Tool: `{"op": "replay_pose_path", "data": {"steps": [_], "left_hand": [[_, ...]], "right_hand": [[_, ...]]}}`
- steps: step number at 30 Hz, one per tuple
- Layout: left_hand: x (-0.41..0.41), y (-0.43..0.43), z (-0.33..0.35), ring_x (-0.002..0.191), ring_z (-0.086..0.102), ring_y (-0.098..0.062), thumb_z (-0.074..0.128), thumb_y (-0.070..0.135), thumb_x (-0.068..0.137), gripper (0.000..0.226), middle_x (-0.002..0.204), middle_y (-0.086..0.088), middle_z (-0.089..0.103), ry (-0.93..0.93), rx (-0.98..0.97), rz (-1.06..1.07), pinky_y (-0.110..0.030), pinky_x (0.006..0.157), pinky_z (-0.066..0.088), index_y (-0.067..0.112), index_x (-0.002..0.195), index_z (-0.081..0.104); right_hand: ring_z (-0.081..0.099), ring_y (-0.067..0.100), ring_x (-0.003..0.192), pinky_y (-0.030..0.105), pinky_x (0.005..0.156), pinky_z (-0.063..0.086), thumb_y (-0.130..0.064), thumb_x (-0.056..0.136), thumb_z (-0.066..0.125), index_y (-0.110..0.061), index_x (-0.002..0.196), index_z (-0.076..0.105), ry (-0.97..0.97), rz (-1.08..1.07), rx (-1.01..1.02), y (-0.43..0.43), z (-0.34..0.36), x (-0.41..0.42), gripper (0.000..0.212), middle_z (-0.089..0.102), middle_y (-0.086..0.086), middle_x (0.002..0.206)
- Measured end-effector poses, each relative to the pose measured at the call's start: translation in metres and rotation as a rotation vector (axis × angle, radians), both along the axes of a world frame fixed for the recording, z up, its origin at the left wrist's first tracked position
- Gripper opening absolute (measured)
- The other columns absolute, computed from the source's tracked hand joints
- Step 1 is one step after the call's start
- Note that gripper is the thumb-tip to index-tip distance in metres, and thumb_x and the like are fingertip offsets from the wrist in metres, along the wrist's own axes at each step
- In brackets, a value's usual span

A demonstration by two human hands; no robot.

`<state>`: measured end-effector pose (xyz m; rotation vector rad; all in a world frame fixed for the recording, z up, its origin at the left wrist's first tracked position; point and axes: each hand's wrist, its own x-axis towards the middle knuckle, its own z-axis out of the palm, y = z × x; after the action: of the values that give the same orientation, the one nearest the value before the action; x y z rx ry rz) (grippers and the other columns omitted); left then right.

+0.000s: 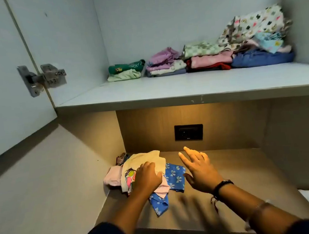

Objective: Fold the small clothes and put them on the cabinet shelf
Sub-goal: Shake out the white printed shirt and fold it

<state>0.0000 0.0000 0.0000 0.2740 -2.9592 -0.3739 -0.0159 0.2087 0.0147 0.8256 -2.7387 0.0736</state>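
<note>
L hand [148, 176] lies palm-down on the loose pile, fingers curled and pressing the cream garment [144, 161] w/ a cartoon print; whether it actually pinches cloth or just pins it, can't tell. R hand [198, 166] hovers just right of the pile, fingers spread, nothing in it, thumb near the edge of the blue bow-print piece [174, 177].

Risks, as I judge them:
- Pile is tangled: cream top over a pink item [113, 177], blue piece underneath and poking out front. Pulling one up prob drags the others w/ it, maybe off the front edge of the lower surface [231, 175].
- Blue piece already hangs toward the front lip; a sideways sweep by the R hand could knock it down.
- Folding in that cramped niche under the shelf = sloppy folds, knuckles against the shelf underside.

Containers:
- Upper cabinet shelf [184, 87]: row of folded stacks at the back. Green/mint stack [125, 71] at left, then a lilac stack [164, 64], then pink/red stack [210, 62], then denim-blue bundle [261, 58] at far right w/ a floral print heap [254, 24] on top. That right heap looks high and untidy; adding more there could tip it. Front of shelf and left part are bare, so room exists.
- Lower niche: only the unfolded pile at left, plus a dark patterned scrap [122, 157] behind it. Wall socket [188, 132] on the back panel.
</note>
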Motion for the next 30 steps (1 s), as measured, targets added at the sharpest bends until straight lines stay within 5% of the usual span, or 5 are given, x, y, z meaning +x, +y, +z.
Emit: {"op": "replay_pose_path", "data": {"steps": [14, 19, 25, 28, 30], "left_hand": [[-0.126, -0.003, -0.087, 0.119, 0.052, -0.028, 0.057, 0.033, 0.093, 0.039, 0.129, -0.011, 0.055, -0.202, -0.137, -0.012, -0.037, 0.098, 0.045, 0.009, 0.125, 0.059], [-0.134, -0.021, -0.062, 0.091, 0.067, -0.029, 0.057, 0.030, 0.094, 0.024, 0.095, -0.010, 0.073, -0.122, 0.481, -0.073, -0.039, 0.079, 0.053, 0.012, 0.090, 0.073], [-0.086, -0.035, 0.055, 0.083, 0.060, -0.004, 0.060, 0.018, 0.094, 0.012, 0.088, 0.007, 0.067, -0.109, 0.895, -0.403, -0.014, 0.073, 0.049, 0.016, 0.094, 0.072], [-0.065, -0.040, 0.094, 0.084, 0.056, -0.010, 0.050, 0.007, 0.097, 0.019, 0.087, -0.002, 0.061, -0.020, 1.072, -0.391, -0.015, 0.071, 0.048, 0.015, 0.091, 0.066], [-0.052, -0.039, 0.114, 0.086, 0.059, -0.012, 0.051, 0.008, 0.095, 0.022, 0.087, -0.003, 0.065, 0.005, 1.207, -0.393, -0.021, 0.077, 0.050, 0.016, 0.088, 0.070]], "right_hand": [[0.013, 0.029, 0.147, 0.052, 0.117, 0.014, -0.040, 0.092, 0.051, -0.022, 0.153, 0.007, -0.300, -0.256, 0.006, -0.023, -0.055, -0.080, 0.077, 0.004, 0.012, 0.162], [0.012, 0.031, 0.147, 0.053, 0.117, 0.014, -0.043, 0.092, 0.052, -0.021, 0.153, 0.008, -0.350, -0.219, 0.011, -0.019, -0.048, -0.101, 0.079, 0.003, 0.012, 0.162], [0.014, 0.029, 0.146, 0.049, 0.116, 0.015, -0.052, 0.080, 0.062, -0.028, 0.153, 0.012, -0.361, -0.060, -0.259, -0.032, -0.026, -0.126, 0.091, 0.007, 0.007, 0.162], [0.020, 0.026, 0.143, 0.048, 0.114, 0.017, -0.055, 0.072, 0.058, -0.029, 0.145, 0.035, -0.461, 0.047, -0.373, -0.034, -0.015, -0.125, 0.082, 0.023, 0.004, 0.159], [0.043, 0.026, 0.129, 0.045, 0.106, 0.031, -0.039, 0.080, 0.061, -0.017, 0.123, 0.060, -0.461, 0.105, -0.441, -0.035, -0.011, -0.119, 0.048, 0.053, 0.008, 0.138]]}}
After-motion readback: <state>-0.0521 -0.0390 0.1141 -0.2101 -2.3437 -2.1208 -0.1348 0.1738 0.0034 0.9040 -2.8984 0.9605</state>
